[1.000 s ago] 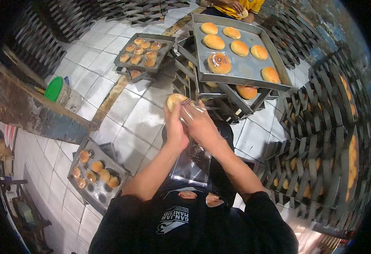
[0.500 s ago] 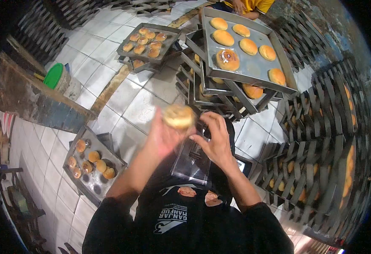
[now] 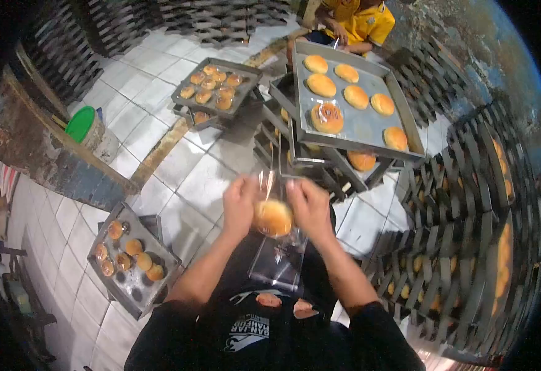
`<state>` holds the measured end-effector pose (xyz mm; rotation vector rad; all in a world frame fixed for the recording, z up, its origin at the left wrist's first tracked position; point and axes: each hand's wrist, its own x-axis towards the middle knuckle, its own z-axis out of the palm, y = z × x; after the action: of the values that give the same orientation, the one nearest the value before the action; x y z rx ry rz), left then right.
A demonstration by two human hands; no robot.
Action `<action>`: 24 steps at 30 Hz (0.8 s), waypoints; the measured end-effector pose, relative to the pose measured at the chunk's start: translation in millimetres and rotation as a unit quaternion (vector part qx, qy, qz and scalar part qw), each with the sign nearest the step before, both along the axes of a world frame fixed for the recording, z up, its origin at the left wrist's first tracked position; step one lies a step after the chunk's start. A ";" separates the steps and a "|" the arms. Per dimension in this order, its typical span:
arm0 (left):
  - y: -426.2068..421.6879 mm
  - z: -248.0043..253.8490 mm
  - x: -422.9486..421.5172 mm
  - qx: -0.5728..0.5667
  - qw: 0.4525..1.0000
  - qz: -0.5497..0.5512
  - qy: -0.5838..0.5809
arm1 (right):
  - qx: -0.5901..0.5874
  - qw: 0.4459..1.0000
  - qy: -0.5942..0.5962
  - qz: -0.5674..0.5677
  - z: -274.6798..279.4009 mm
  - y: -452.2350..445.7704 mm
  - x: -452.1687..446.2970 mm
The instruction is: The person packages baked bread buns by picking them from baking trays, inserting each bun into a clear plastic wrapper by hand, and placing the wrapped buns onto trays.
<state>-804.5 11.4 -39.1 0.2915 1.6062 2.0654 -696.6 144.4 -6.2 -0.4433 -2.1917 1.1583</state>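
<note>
My left hand and my right hand are closed on either side of a clear plastic bag, pinching its upper part. A round golden bun hangs inside it between my hands. On my lap, just below, lies a stack of clear plastic bags with printing on them. Ahead to the right, a large metal tray carries several bare buns and one wrapped bun. It rests on a pile of other trays.
Wrapped buns fill a tray ahead on the tiled floor. To the left, another tray holds several buns. A white bucket with a green lid stands beyond a wooden board. Stacked racks line the right. Ahead sits a person in yellow.
The bun has gone from my left palm into a plastic bag. Both hands now grip the bag, and the bun hangs lower. The view has tilted up slightly, showing more of the other person.
</note>
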 end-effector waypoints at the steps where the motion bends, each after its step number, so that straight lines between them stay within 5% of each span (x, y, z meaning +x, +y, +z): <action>1: -2.7 -6.5 -2.7 -0.033 0.996 0.032 0.076 | -0.091 0.995 -0.042 -0.017 -7.9 12.2 -5.8; 2: -4.8 -15.4 -13.4 -0.064 0.984 0.062 0.157 | -0.297 0.953 -0.030 -0.042 -8.2 17.6 -10.9; 4: -16.4 -7.2 -13.1 -0.074 0.954 0.103 0.270 | -0.371 0.927 -0.059 0.015 0.9 20.2 2.7; 7: -50.4 -63.1 2.2 -0.051 0.987 0.023 0.152 | -0.400 0.909 -0.115 0.020 -37.4 1.5 39.4; 9: -54.7 -64.0 15.5 -0.061 0.998 -0.009 -0.010 | -0.498 0.846 -0.185 0.045 -79.8 -9.2 65.4; 13: -38.8 -69.5 7.8 0.050 0.987 -0.054 -0.146 | -0.587 0.807 -0.066 -0.002 -66.2 -34.5 66.8; 15: -12.5 -44.0 3.0 0.201 0.956 -0.109 -0.181 | -0.523 0.851 0.048 -0.003 -40.5 -12.9 66.8; 18: 27.1 7.9 9.3 0.238 0.950 -0.141 -0.147 | -0.078 0.987 -0.024 -0.140 19.0 55.3 72.9; 20: 24.3 -3.7 15.8 0.018 0.977 -0.205 0.059 | 0.188 0.957 -0.033 -0.219 51.7 73.7 78.1; 21: 18.3 -17.1 19.8 -0.087 0.958 -0.219 0.164 | 0.300 0.917 -0.048 -0.257 57.4 81.2 80.2; 22: 8.1 -37.6 22.1 -0.128 0.875 -0.210 0.416 | 0.408 0.865 -0.059 -0.286 61.8 90.8 79.4; 24: -20.1 -25.5 42.9 -0.238 0.773 -0.193 0.555 | 0.243 0.913 -0.214 -0.248 40.4 64.9 103.3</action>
<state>-761.6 -8.7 -64.5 1.7118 2.3197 1.0384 -593.3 209.4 34.2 -1.0267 -2.4120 0.2344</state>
